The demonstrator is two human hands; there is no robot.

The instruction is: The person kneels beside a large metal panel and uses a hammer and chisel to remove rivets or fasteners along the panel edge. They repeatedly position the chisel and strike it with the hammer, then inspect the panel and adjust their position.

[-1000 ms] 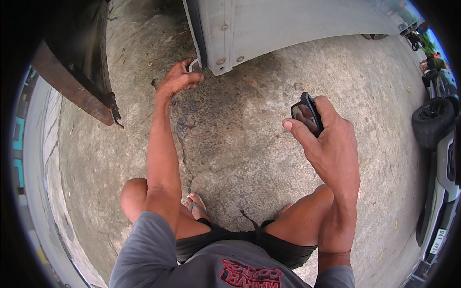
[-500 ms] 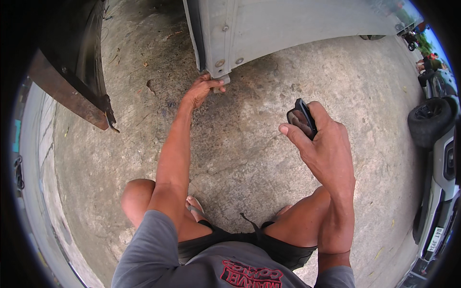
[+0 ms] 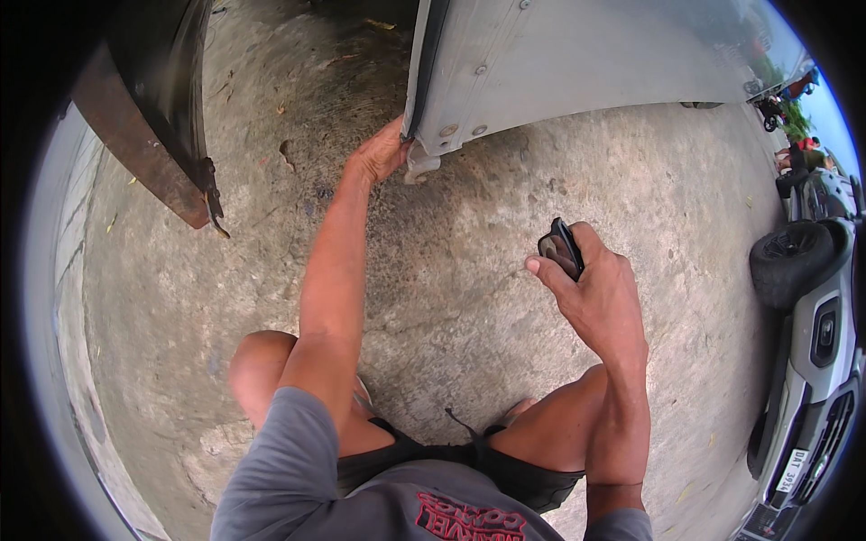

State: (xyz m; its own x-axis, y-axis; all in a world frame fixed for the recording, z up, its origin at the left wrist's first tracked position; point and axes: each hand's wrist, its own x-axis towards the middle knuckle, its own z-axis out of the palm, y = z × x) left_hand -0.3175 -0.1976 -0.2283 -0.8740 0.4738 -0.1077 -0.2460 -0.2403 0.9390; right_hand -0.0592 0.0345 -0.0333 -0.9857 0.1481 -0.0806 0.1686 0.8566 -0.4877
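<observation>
My right hand (image 3: 595, 284) is closed round a folded pair of black sunglasses (image 3: 561, 248), held above the concrete between thumb and fingers. My left arm reaches forward to the lower corner of a pale grey riveted panel (image 3: 541, 81). There my left hand (image 3: 382, 153) touches the panel's dark-lined left edge, its fingertips hidden behind that edge. Just right of the hand, a small crumpled-looking pale piece (image 3: 421, 164) hangs under the corner; I cannot tell what it is.
At the far left, a rusty brown metal bar (image 3: 135, 140) ends in a bent tip. Stained concrete (image 3: 433, 298) lies between my knees and the panel. A silver vehicle (image 3: 816, 352) with a big black tyre (image 3: 791, 263) stands at the right. People and motorcycles show small beyond it.
My left hand has shifted from gripping the pale piece under the corner to the panel's left edge. The panel appears further right and lower in view. The sunglasses stay in my right hand.
</observation>
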